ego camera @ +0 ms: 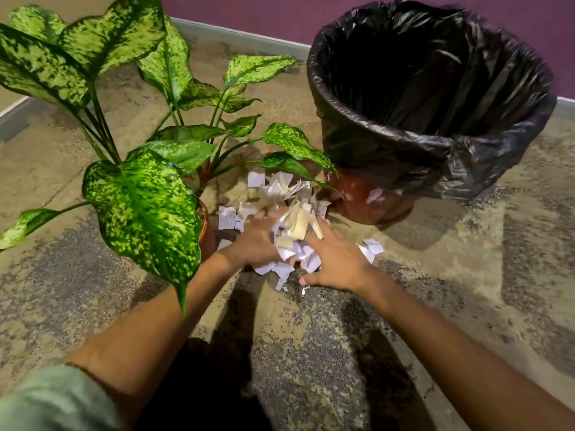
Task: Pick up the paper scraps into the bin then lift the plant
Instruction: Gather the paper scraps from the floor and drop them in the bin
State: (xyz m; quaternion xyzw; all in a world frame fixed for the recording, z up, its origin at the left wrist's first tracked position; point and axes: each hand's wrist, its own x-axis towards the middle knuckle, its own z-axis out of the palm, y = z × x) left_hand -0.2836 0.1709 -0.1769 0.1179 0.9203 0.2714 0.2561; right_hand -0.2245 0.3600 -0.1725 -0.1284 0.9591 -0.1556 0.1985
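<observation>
White and cream paper scraps [284, 213] lie heaped on the floor [435, 290] between both hands, bunched up where the palms press in. The left hand [255, 241] cups the heap from nine o'clock, the right hand [334, 264] from four o'clock, fingers curled into the paper. A few torn bits sit loose at the pile's three o'clock. The plant [137, 144], with speckled green leaves, stands at the pile's nine o'clock. The bin [432, 98], lined in black plastic, stands at two o'clock.
</observation>
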